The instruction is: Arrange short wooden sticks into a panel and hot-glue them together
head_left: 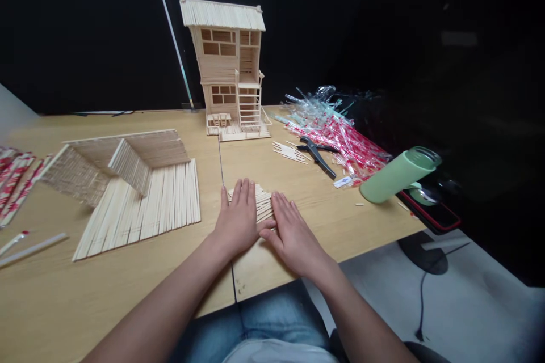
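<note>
My left hand (238,215) lies flat with fingers stretched out, its palm over the left part of a small panel of wooden sticks (263,204). Along the panel's right edge rests my right hand (293,229), fingers extended and thumb reaching toward the left thumb. Much of the panel is hidden under the hands; parallel sticks show between them. To the left stands a half-built stick model (162,198) with a floor and upright walls. Behind the hands is a two-storey stick house (223,62) with a roof and a ladder.
Black pliers (317,156) and loose sticks (290,152) lie right of centre, beside a heap of clear and red wrappers (340,136). A green bottle (395,176) stands near a phone (434,210) at the right edge. Red-patterned packets (17,187) lie far left.
</note>
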Demonstrator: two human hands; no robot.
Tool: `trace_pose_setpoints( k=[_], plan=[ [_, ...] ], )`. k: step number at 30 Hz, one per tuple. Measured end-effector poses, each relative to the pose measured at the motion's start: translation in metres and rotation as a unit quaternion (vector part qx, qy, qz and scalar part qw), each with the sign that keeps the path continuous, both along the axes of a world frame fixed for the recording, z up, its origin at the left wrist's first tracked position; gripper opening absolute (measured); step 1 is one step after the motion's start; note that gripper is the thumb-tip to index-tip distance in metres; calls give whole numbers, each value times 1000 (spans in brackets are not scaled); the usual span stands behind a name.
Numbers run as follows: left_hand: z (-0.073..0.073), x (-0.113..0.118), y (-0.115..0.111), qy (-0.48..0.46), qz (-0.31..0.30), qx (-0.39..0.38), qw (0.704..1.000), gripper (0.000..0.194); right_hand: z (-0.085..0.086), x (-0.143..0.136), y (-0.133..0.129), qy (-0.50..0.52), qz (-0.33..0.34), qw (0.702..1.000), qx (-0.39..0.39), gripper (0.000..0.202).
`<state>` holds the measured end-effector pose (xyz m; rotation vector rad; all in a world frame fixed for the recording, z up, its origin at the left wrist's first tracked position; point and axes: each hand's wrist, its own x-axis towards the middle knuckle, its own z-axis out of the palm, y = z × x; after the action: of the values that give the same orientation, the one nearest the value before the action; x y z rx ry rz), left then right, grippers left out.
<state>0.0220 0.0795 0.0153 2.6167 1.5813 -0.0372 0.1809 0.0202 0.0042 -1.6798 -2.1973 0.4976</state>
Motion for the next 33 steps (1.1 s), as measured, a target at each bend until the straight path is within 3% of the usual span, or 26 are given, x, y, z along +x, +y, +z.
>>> trace_pose_setpoints(
  k=[5, 10, 17, 27, 33],
  plan=[
    [-1, -2, -4, -10, -18, -6, 1000, 93, 3, 6, -3, 25, 5, 1000, -2, 89],
    [-5, -3, -5, -29, -11, 2, 1000, 95, 7, 17, -12, -48, -31, 998, 4, 81],
    [-6, -8, -6, -9, -52, 7, 999, 91, 9, 27, -25, -73, -3, 997, -25, 76],
    [5, -9, -15, -1, -66, -25, 998, 87, 3, 2, -31, -104, 11, 995, -2, 77],
    [16, -19, 2, -97, -47, -47, 993, 63, -3, -11, -27, -75, -22, 996, 31, 82]
  ],
)
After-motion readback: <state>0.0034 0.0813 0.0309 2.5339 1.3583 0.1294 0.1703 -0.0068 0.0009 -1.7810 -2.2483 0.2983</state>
